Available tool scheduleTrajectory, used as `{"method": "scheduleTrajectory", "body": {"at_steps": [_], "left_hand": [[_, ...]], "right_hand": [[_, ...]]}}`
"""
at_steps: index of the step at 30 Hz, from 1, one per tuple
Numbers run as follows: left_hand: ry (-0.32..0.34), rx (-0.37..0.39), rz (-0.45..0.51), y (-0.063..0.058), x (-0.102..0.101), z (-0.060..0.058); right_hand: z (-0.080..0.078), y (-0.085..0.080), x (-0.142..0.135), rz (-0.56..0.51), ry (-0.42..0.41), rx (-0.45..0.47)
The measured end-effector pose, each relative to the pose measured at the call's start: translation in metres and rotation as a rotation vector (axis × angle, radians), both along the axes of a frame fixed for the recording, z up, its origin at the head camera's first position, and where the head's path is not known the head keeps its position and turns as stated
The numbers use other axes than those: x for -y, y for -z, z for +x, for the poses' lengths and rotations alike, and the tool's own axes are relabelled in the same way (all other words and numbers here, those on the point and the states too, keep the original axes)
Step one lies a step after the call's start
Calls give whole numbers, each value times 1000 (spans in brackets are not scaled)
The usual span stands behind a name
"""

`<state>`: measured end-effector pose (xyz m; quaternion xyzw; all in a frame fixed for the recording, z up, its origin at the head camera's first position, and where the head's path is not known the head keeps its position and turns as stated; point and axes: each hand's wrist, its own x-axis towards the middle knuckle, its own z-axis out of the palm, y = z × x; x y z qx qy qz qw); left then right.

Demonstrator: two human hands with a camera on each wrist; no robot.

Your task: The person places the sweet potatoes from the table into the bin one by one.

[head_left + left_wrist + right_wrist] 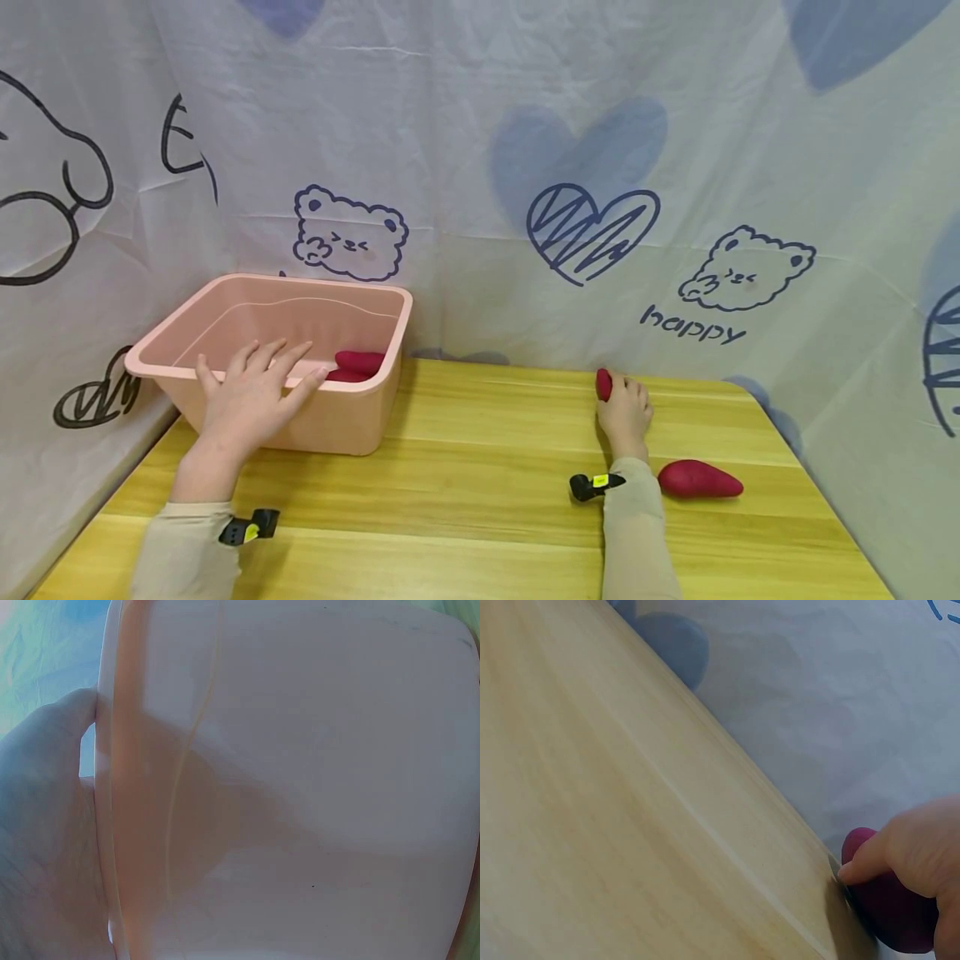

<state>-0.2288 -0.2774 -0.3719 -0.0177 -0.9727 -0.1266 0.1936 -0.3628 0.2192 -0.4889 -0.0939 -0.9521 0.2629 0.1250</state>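
My right hand [627, 412] grips a dark red sweet potato [603, 385] at the table's back edge. In the right wrist view the thumb presses along the side of that sweet potato [892, 911]; its far side is hidden by the hand. A second sweet potato [699, 479] lies on the table, right of my right forearm. My left hand [251, 400] is at the front rim of a pink plastic basin [375, 425], fingers spread and reaching over it. Inside, at the right end, lie more sweet potatoes [360, 362], partly hidden by the rim.
The wooden table [465, 483] runs up against a pale cloth [465, 167] with printed hearts and bears, which hangs behind it and along both sides. The basin stands at the table's back left, close to the cloth.
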Motion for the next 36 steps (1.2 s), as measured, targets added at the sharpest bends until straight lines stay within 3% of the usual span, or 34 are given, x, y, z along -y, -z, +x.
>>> {"method": "scheduleTrajectory", "body": {"at_steps": [11,36], "left_hand": [[-7,10,-6,-1,0,0],[-7,11,-5,-1,0,1]], "right_hand": [[0,-5,2,1,2,-4],[4,-32,33,26,-68,-149]]}}
